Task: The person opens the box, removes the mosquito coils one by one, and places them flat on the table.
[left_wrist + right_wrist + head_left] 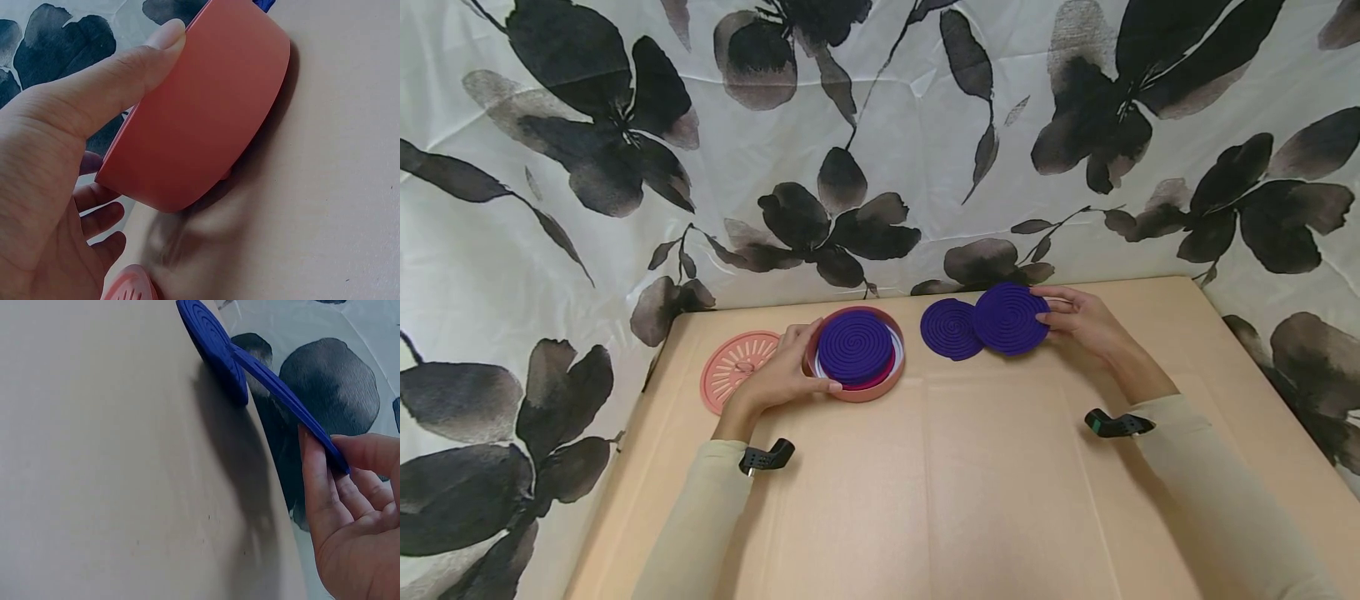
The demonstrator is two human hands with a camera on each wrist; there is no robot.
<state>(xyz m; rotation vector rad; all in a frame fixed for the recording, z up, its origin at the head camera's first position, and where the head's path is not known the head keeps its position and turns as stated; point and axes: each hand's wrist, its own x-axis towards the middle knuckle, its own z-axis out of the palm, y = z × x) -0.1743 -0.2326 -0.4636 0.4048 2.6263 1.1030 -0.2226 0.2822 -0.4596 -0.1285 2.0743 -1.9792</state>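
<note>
My left hand (778,371) grips a round coral holder (200,119) by its side, thumb at the rim. A stack of spiral-ridged discs that look like coasters fills it. On top lies a dark blue coaster (854,344), with magenta and white edges showing beneath. Farther right, my right hand (1093,333) pinches a larger blue coaster (290,397) at its edge between thumb and fingers. In the right wrist view this coaster is tilted. Its far edge overlaps another blue coaster (946,329) to its left.
A coral slotted disc (718,367) lies left of the holder, partly behind the left hand. The wooden table (1000,483) ends at a back edge just behind these things. A white floral cloth (917,125) rises behind it. Each wrist wears a black band (767,457).
</note>
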